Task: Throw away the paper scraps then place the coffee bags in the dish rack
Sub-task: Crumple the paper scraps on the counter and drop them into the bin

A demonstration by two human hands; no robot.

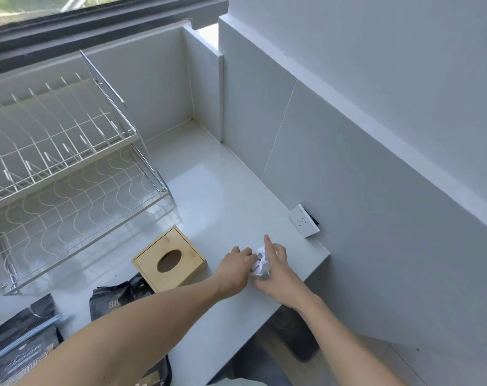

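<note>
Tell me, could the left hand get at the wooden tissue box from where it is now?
Probably yes. The left hand is at the crumpled paper, right beside the tissue box, with nothing between them, though it is busy with the paper.

Two hands: left hand point(234, 270), right hand point(278, 270). One crumpled paper scrap point(260, 263). Three black coffee bags point(112, 300) visible. One dish rack point(61, 174), two tiers. One wooden tissue box point(169, 259). One wall socket point(303, 220).

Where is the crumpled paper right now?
The crumpled paper sits on the counter between the left hand and right hand, just right of the wooden tissue box.
</note>
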